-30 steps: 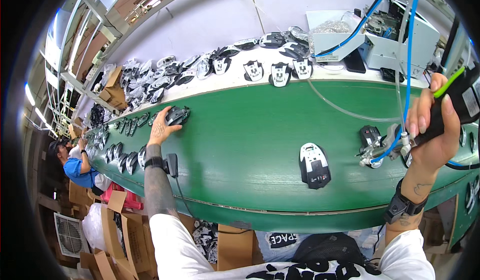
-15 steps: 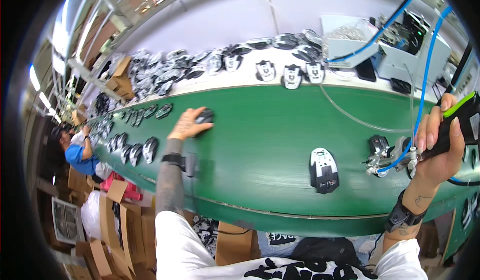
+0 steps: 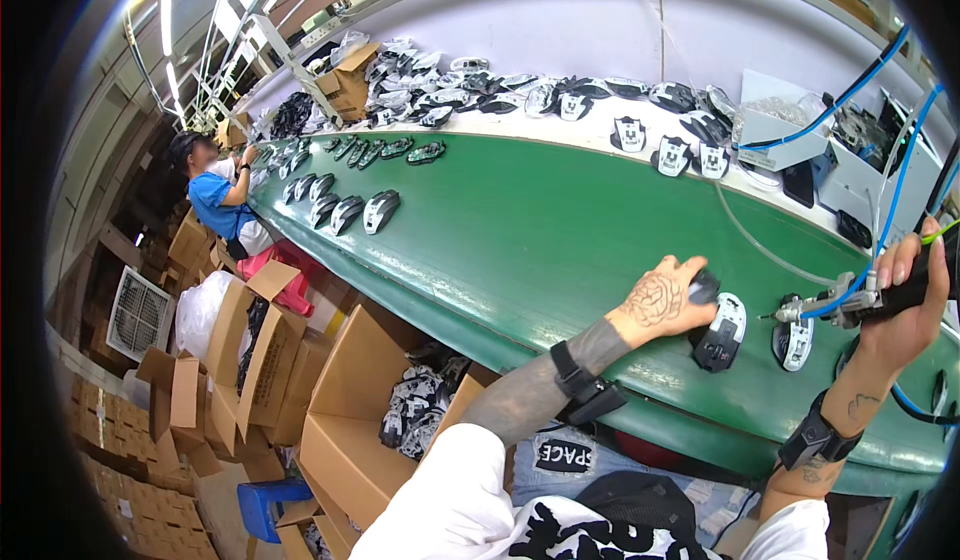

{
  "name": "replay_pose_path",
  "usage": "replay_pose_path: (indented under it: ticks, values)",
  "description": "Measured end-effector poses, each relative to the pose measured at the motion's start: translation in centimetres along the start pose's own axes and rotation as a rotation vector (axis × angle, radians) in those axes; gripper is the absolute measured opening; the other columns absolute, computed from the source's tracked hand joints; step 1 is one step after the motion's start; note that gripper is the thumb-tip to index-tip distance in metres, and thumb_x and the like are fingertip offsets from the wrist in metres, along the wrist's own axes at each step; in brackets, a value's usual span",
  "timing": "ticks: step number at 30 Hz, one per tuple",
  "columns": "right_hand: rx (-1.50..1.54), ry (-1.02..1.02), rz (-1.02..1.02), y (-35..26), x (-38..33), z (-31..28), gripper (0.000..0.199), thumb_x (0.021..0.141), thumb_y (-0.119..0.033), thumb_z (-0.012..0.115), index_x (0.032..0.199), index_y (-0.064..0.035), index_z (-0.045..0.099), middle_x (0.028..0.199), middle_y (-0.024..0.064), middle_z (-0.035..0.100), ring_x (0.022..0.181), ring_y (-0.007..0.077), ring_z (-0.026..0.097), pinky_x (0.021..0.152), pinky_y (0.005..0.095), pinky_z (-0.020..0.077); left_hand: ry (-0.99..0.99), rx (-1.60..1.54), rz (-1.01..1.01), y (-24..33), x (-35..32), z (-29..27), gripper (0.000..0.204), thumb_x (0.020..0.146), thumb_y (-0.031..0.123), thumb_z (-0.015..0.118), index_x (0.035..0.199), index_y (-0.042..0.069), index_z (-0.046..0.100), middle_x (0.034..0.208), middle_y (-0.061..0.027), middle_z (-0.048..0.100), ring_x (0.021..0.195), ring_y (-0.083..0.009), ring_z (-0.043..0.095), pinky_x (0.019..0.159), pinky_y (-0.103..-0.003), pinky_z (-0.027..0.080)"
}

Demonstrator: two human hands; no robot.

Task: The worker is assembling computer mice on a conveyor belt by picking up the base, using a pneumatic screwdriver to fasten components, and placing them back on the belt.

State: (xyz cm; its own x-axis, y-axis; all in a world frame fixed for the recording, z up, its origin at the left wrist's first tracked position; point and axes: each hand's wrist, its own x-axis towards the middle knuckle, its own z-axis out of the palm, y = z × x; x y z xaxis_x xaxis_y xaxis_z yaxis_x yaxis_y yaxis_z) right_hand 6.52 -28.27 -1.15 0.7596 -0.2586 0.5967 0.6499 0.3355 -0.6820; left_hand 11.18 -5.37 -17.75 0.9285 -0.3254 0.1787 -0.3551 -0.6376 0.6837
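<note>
My left hand (image 3: 663, 302) is closed around a dark computer mouse shell (image 3: 705, 285), partly hidden by the fingers. Just below that shell, a white-and-black mouse body (image 3: 722, 338) lies on the green bench, close to my fingertips. My right hand (image 3: 905, 305) grips a power screwdriver (image 3: 852, 306) with a black handle, a metal front end and a blue air hose. Under its tip sits a second mouse body (image 3: 793, 342). A dark part beside it is mostly covered by my right forearm.
Rows of mouse parts (image 3: 381, 211) lie on the green bench (image 3: 500, 240) to the left. More shells (image 3: 628, 134) line the white shelf behind. Open cardboard boxes (image 3: 345, 440) stand below the bench. A co-worker in blue (image 3: 212, 195) sits at the far left.
My left hand has carried the dark shell rightward across the bench, beside the white-and-black mouse body. The view has turned left. My right hand still grips the screwdriver.
</note>
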Motion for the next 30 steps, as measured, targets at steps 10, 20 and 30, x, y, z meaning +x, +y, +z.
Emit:
replay_pose_path:
  ticks: [10, 20, 30]
  values:
    - [0.044, 0.069, -0.189, -0.8, 0.7, -0.5, 0.023, 0.09, -0.031, 0.051, 0.087, -0.008, 0.052, 0.055, 0.0072, 0.051, 0.042, 0.0163, 0.047, 0.04, 0.025, 0.0399, -0.153, -1.814, -0.377, 2.5, 2.5, 2.0, 0.054, 0.085, 0.036, 0.059, 0.131, 0.016, 0.041, 0.107, -0.007, 0.051, 0.086, -0.021, 0.059, 0.069, -0.042, 0.055]
    - [0.036, 0.023, -0.172, -0.9, 0.0, 0.0, 0.032, 0.092, -0.038, 0.047, 0.085, -0.0071, 0.053, 0.053, 0.0072, 0.048, 0.041, 0.0171, 0.045, 0.042, 0.0268, 0.0378, -0.19, -1.783, -0.339, 2.2, 0.8, 2.7, 0.062, 0.083, 0.028, 0.057, 0.139, 0.025, 0.033, 0.118, -0.0081, 0.043, 0.094, -0.0231, 0.055, 0.072, -0.042, 0.056]
    - [0.271, -0.183, -0.187, -1.0, -0.2, -1.5, 0.034, 0.094, -0.028, 0.042, 0.107, 0.0014, 0.051, 0.066, 0.0026, 0.043, 0.06, 0.0142, 0.043, 0.061, 0.0245, 0.0346, -0.245, -1.872, -0.559, 4.6, 0.7, 2.3, 0.049, 0.083, 0.019, 0.054, 0.13, 0.016, 0.042, 0.1, -0.0076, 0.052, 0.082, -0.0219, 0.058, 0.063, -0.042, 0.057]
